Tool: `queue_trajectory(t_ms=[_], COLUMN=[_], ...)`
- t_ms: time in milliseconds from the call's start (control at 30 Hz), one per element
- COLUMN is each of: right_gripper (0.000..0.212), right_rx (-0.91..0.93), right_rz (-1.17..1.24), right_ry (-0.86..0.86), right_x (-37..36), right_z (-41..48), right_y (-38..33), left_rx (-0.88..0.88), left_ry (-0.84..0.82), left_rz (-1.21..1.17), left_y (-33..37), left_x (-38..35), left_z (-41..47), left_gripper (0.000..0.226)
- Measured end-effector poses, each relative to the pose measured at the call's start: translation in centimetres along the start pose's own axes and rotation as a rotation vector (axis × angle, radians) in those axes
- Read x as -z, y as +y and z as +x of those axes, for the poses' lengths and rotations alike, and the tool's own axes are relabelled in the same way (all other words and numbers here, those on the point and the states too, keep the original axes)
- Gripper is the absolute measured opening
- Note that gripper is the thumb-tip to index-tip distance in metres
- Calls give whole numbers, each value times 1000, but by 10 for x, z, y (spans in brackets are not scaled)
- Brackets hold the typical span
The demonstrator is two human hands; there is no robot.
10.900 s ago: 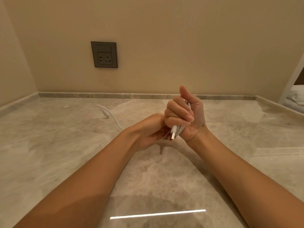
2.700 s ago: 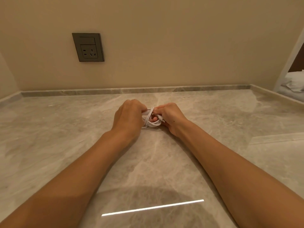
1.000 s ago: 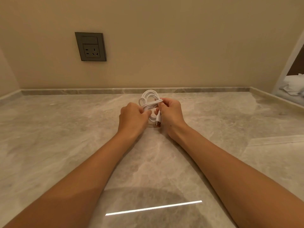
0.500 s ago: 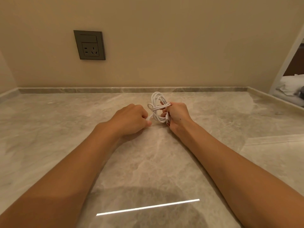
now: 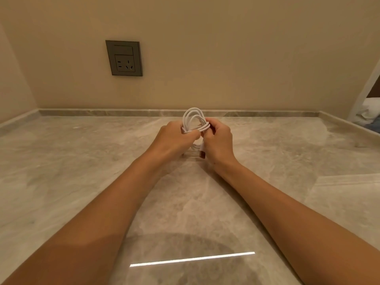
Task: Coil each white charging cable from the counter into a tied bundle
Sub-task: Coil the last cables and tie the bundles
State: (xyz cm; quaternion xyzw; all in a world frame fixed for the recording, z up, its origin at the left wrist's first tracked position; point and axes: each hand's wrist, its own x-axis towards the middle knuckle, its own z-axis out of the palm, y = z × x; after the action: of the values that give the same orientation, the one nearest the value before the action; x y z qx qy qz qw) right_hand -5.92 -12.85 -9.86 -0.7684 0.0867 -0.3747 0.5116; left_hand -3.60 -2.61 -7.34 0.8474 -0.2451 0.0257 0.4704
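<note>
partly hidden: cable btwn both hands.

Both bare forearms reach forward from the lower corners of the view and converge toward the middle, the left from the lower left and the right from the lower right. The wrists are nearly straight, the right one bent slightly inward. The left hand shows its back to the camera, its fingers curled under and pinching the strands of the white cable from the left. The right hand also shows its back, its fingers curled round the same bundle from the right. The two hands sit just beside each other, knuckles close, fingertips meeting at the bundle's waist.
</note>
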Motion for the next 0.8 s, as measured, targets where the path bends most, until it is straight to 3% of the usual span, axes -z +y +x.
queue_trajectory(t_ms=[100,467,667,800], right_gripper=[25,21,22,24], right_rx=[-12,-209,-87,-18], right_rz=[69,442,255,169], right_ry=[-38,-224,-244,-307], right_x=[2,8,6,3], right_z=[0,-3,-3,-4], right_y=[-1,-15,-22,-27], left_rx=[12,47,-125,-215], left_ry=[51,134,219,276], left_rz=[-71,-83,418,588], left_y=[-1,-4,-2,-7], left_x=[-2,5,14,24], left_z=[2,4,6,11], left_gripper=[38,28,23,21])
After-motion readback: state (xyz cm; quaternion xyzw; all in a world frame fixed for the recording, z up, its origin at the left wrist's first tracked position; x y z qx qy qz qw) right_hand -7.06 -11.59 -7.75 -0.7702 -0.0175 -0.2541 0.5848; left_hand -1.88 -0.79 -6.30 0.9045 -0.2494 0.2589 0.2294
